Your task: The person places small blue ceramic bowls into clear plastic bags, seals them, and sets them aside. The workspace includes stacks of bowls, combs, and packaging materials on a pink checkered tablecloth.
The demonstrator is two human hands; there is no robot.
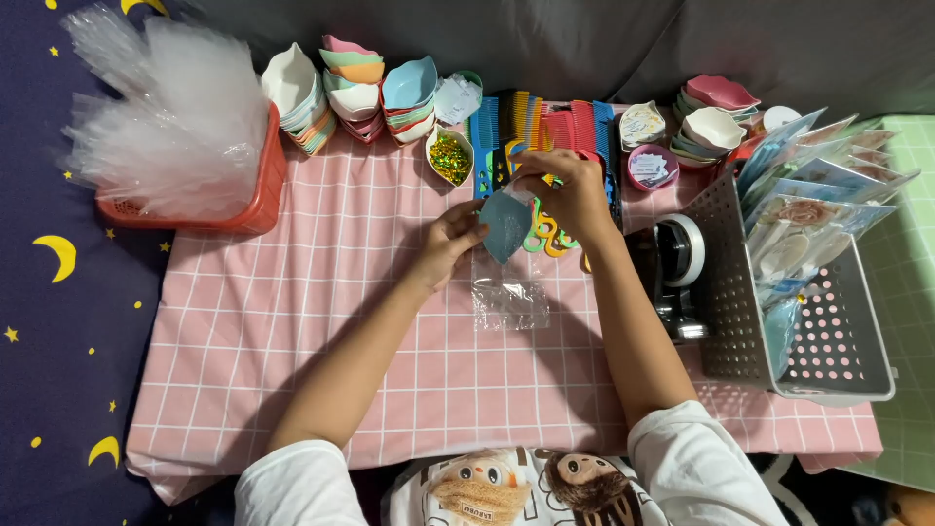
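Holding a small light-blue leaf-shaped plastic dish (505, 223) over the middle of the pink checked tablecloth (292, 321), both hands on it: left hand (450, 242) pinches the left edge, right hand (565, 190) is closed on the upper right end, fingers curled over the top. A clear plastic bag (510, 292) hangs from the dish's lower end down to the cloth, so the dish looks part-way into the bag mouth; can't tell how far

Dish long axis runs roughly up-down in view, tilted a little; pointed tip faces down toward the bag, broad end up under the right hand

Risks as I judge them:
- bag film is limp, mouth could fold shut and catch the tip
- two-edge pinch is light, dish could twist out
- right forearm sits close to the black tape dispenser (677, 273) and the grey perforated basket (838, 351); an elbow swing could knock them
- open dish of green-gold sequins (449, 156) just beyond the hands could spill
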